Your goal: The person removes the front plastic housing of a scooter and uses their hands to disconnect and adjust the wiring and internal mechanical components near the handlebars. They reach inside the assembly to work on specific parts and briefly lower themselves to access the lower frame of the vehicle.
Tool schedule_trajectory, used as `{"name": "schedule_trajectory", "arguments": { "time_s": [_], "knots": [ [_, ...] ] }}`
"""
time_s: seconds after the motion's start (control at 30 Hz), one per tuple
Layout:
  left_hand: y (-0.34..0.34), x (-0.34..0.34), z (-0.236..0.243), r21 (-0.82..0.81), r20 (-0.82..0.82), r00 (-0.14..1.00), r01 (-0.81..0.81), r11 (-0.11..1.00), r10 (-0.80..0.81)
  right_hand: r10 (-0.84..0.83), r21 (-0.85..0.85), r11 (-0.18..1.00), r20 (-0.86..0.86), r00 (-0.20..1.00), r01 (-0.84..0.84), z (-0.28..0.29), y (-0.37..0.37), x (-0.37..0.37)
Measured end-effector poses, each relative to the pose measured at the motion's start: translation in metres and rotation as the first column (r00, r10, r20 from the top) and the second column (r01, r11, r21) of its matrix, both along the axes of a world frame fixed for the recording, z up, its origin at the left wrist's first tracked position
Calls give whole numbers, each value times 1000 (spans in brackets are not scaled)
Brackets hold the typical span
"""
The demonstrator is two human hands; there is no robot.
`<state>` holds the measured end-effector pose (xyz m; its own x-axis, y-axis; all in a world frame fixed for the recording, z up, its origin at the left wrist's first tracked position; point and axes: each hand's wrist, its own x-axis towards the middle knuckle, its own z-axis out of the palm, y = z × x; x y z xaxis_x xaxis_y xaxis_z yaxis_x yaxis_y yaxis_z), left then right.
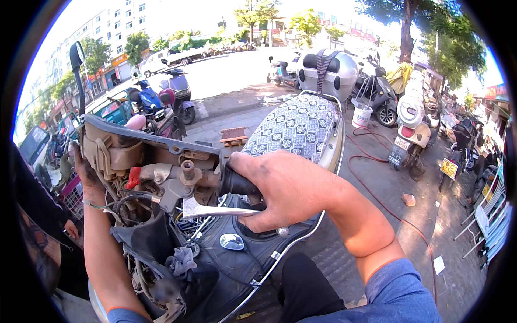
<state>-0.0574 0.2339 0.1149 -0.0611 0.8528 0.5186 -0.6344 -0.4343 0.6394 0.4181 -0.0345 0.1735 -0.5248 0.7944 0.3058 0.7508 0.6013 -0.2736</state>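
My right hand grips the black right handlebar grip of a partly stripped scooter, fingers around the silver brake lever. My left hand is at the far left of the handlebar, fingers closed behind the brown plastic housing, so what it holds is hidden. Between them are a bare metal stem bolt, a red part and cables. Below, a loose mirror and a grey rag lie on the scooter, whose seat has a patterned cover.
A person's dark sleeve and hand are close at left. Parked scooters line both sides, with a silver top box behind the seat. A white bucket, red hose, small wooden stool and folding chairs surround me.
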Motion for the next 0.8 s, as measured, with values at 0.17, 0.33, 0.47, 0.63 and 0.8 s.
{"name": "schedule_trajectory", "arguments": {
  "time_s": [0.17, 0.33, 0.47, 0.63, 0.8],
  "knots": [
    [13, -16, -2, 98, 7, 1000, 16, 995, -17, -14, 5, 1000, -26, 1000, 15, -2, 2, 1],
    [-8, 15, -2, 200, -148, 943, 325, 924, -299, -15, -28, 1000, -50, 999, 13, -4, 5, 1],
    [-10, 34, 2, 223, -214, 889, 447, 866, -404, -11, -1, 1000, -27, 1000, 11, -2, 3, 2],
    [46, -36, -10, 85, 38, 999, 3, 996, -6, 5, -7, 1000, -35, 999, -5, -1, 3, 1],
    [23, -7, 2, 20, 67, 998, -22, 1000, 20, -9, -37, 999, -21, 1000, 9, 2, 3, 0]
  ]
}}
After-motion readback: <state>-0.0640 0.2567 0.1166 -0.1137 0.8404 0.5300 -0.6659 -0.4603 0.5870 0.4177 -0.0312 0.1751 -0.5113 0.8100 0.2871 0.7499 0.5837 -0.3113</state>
